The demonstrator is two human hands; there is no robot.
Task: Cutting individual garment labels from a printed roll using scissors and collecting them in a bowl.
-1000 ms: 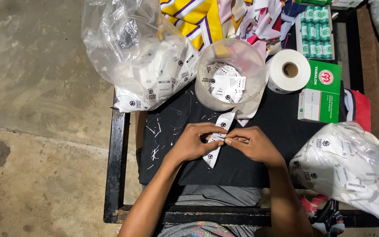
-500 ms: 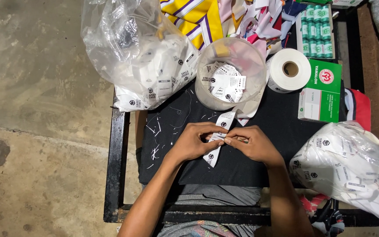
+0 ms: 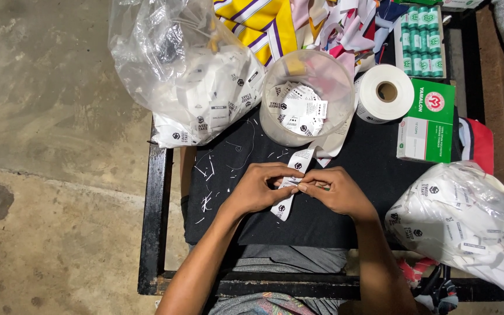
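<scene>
Both hands meet at the middle of the black-covered table [image 3: 380, 157]. The left hand [image 3: 256, 189] and the right hand [image 3: 335, 191] each pinch the same white label strip [image 3: 287, 195], which runs from 12 o'clock down to 6 o'clock between them. At 12 o'clock stands a clear tub of labels [image 3: 305, 96]; at 10 o'clock, a clear bag of labels [image 3: 191, 70]; at 1 o'clock, a white tape roll [image 3: 386, 93]; at 4 o'clock, another label bag [image 3: 468, 224].

The strip could tear crookedly if the pinches pull unevenly, I judge, or slip to the floor off the near edge.

Something small seems to sit under the right fingertips; I cannot make it out. The forearms are cut off below.
</scene>
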